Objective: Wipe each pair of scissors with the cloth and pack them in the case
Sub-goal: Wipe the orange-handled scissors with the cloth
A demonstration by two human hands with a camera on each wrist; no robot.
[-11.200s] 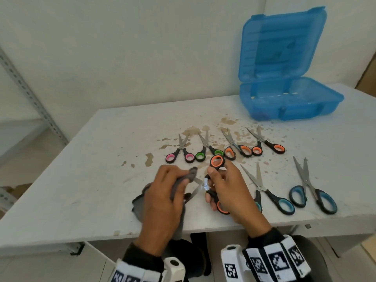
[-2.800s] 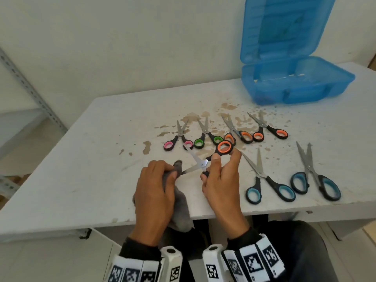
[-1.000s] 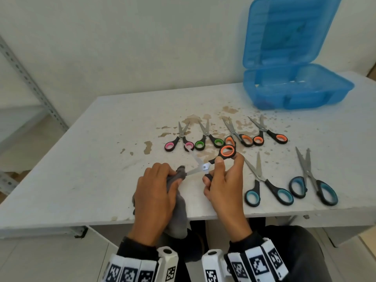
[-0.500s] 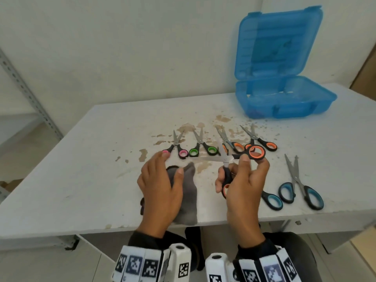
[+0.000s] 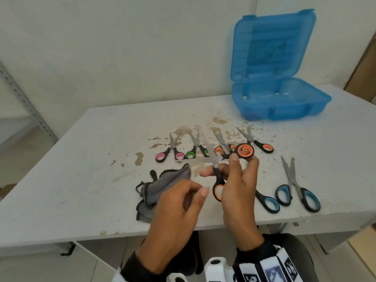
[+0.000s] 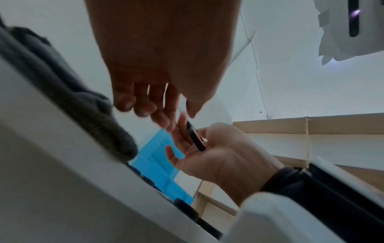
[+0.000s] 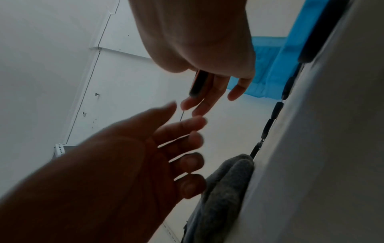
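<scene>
Head view: the wide white stained table [image 5: 71,180] is seen from above, with the translucent blue plastic case [image 5: 278,102] standing open at its far right, lid propped upright against the wall. The tray of the case is seen through its walls only; whether anything lies inside cannot be told. A crumpled grey cloth [image 5: 162,186] is left lying on the table near the front edge, untouched. Above and just right of it, the left hand [image 5: 177,208] is held in the air, fingers loosely spread and gripping nothing, which the right wrist view confirms. The right hand [image 5: 238,190] is raised beside it, and the large black-and-orange scissors [image 5: 218,180] are grasped there, blades spread wide, one orange loop up at the fingertips, the other down by the palm. Two blue-handled scissors [image 5: 297,190] are laid at the right near the front edge. Further back, a row of small scissors [image 5: 195,149] with pink, green and orange loops is lined up on the stains, blades pointed toward the wall.
</scene>
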